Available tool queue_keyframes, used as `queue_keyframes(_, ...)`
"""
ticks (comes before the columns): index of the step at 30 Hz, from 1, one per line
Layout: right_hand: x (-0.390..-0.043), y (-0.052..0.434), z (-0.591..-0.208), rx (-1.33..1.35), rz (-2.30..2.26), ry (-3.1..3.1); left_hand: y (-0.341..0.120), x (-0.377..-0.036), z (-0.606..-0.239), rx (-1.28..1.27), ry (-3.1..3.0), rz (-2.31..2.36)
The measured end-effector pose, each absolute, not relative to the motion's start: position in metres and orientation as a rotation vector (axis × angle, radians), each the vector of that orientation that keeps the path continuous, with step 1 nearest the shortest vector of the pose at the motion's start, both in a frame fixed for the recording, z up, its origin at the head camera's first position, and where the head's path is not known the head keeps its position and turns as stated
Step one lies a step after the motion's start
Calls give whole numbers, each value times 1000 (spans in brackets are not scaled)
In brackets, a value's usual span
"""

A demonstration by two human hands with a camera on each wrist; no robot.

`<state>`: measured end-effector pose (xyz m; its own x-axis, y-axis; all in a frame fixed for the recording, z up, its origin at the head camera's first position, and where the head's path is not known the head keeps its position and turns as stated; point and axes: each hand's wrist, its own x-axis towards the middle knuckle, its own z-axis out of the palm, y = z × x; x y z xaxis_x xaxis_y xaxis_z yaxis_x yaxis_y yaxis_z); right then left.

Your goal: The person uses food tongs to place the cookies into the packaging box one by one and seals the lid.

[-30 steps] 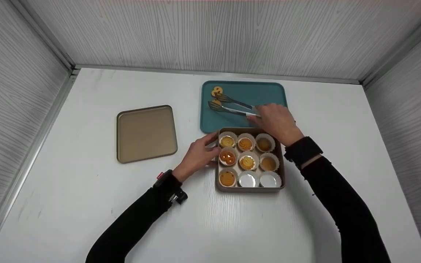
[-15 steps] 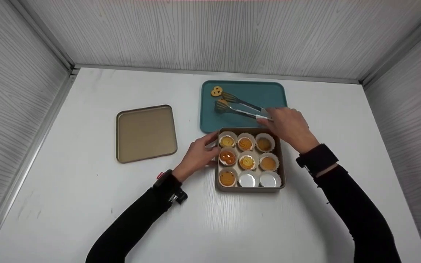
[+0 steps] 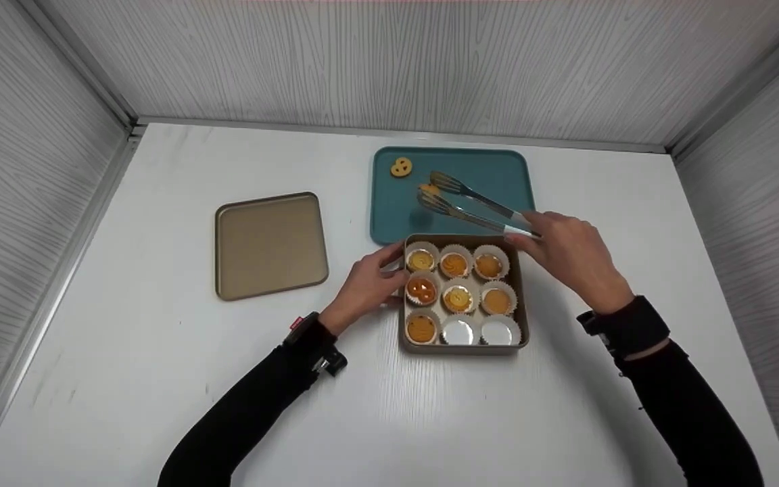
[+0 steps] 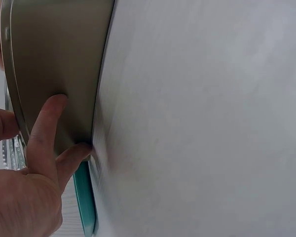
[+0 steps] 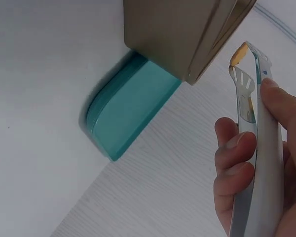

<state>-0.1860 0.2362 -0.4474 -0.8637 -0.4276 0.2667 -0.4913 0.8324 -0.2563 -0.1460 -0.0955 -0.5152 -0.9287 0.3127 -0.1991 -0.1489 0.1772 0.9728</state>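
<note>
While right hand (image 3: 569,253) grips tongs (image 3: 474,203), cookie (image 3: 429,189) sits pinched at their tips.

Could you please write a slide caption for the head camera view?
Right hand lifts a yellow cookie with metal tongs above the teal tray; left hand steadies the gold square tin.

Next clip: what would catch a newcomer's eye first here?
The gold box of paper cups at table centre, seven with cookies and two empty, steadied at its side by the left hand. Just behind it, the right hand holds tongs pinching a cookie above the teal tray, where one more cookie lies.
</note>
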Motion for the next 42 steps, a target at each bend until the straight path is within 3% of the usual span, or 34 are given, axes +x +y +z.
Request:
queue_keyframes(22, -124, 287, -449, 782, 431, -2748, -96, -148, -515, 156, 2191, 1734)
queue_keyframes(42, -104, 330, -443, 989, 505, -2840, -95, -148, -517, 145, 2174, 1760)
